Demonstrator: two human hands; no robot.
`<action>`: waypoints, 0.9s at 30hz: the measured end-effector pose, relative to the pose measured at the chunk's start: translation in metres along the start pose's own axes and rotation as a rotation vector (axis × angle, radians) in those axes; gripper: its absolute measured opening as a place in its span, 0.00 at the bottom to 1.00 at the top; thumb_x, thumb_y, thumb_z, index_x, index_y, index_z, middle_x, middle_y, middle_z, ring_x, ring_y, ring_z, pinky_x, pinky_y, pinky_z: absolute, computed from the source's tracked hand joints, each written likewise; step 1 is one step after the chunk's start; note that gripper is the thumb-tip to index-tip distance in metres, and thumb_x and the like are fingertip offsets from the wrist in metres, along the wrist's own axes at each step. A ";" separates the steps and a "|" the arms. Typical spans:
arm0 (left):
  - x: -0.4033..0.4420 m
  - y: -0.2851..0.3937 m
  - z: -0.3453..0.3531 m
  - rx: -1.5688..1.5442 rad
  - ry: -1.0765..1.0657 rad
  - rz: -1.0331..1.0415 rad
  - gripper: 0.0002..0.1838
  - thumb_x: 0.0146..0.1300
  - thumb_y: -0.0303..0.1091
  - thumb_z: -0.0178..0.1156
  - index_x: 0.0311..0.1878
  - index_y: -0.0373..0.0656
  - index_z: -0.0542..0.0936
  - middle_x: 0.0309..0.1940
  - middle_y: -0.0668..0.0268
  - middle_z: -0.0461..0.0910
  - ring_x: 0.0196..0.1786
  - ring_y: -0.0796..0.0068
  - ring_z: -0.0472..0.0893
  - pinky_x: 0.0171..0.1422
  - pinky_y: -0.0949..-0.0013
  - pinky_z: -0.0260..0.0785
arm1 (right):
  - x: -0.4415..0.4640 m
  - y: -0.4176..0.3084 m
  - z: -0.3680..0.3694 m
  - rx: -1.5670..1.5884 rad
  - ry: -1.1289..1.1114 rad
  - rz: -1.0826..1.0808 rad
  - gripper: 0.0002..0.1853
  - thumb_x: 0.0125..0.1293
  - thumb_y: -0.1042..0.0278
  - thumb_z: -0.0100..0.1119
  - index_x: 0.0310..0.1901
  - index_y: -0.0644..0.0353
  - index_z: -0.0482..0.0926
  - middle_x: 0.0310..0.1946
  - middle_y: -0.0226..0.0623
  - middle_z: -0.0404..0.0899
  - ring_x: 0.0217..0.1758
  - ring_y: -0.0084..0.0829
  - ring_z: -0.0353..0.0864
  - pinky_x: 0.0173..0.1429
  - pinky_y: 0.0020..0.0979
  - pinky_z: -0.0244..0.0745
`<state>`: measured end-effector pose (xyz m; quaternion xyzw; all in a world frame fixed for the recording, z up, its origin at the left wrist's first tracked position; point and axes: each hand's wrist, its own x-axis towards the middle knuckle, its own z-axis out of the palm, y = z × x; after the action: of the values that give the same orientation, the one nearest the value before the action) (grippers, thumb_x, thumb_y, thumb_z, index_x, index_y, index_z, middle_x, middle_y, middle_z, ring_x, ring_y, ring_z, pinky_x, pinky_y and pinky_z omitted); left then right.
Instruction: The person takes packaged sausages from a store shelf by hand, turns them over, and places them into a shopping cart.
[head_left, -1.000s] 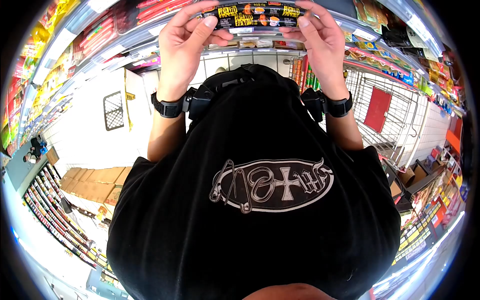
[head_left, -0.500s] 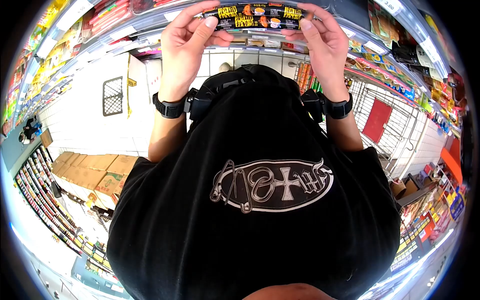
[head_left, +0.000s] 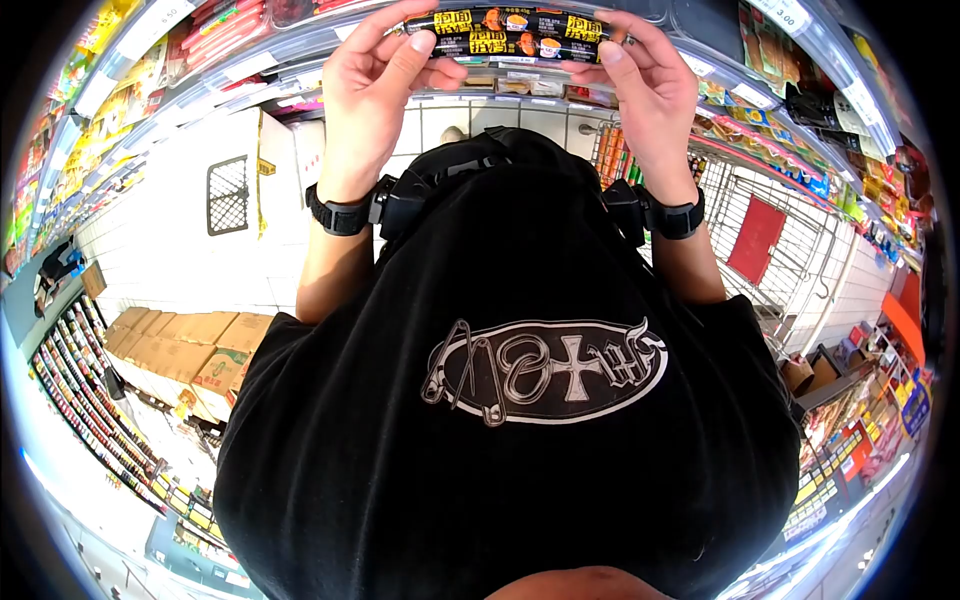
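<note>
A long black packaged stick with yellow lettering and small food pictures spans the gap between my hands at the top of the view. My left hand pinches its left end between thumb and fingers. At the other end, my right hand holds it the same way. The printed side faces me; whether it is one pack or two side by side, I cannot tell. Just beyond it runs a shelf edge with price labels.
Red packaged sticks fill a shelf at the upper left. A wire cart with a red panel stands at the right. Brown cartons are stacked at the left. A person is at the far left edge.
The shelves, cartons and cart have shifted slightly in view since the first frame. Both hands keep their hold on the black stick, which looks slightly turned.
</note>
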<state>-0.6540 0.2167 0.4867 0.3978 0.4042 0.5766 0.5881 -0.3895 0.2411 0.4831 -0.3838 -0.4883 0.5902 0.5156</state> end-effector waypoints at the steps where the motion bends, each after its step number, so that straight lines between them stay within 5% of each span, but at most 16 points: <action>1: 0.001 0.000 0.001 -0.002 -0.002 -0.006 0.18 0.78 0.24 0.56 0.68 0.34 0.75 0.37 0.59 0.87 0.37 0.72 0.88 0.45 0.69 0.83 | -0.001 0.000 0.000 0.005 0.006 0.003 0.16 0.78 0.76 0.57 0.64 0.70 0.75 0.47 0.41 0.86 0.43 0.30 0.90 0.48 0.30 0.89; 27: 0.012 0.005 0.007 0.094 -0.032 -0.029 0.19 0.76 0.19 0.56 0.68 0.33 0.75 0.36 0.61 0.86 0.36 0.75 0.86 0.43 0.72 0.82 | 0.001 -0.006 -0.001 -0.025 0.057 -0.026 0.15 0.80 0.73 0.56 0.63 0.69 0.75 0.47 0.39 0.85 0.41 0.29 0.90 0.46 0.28 0.88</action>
<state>-0.6492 0.2284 0.4938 0.4280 0.4272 0.5420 0.5835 -0.3873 0.2418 0.4891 -0.4004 -0.4858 0.5662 0.5321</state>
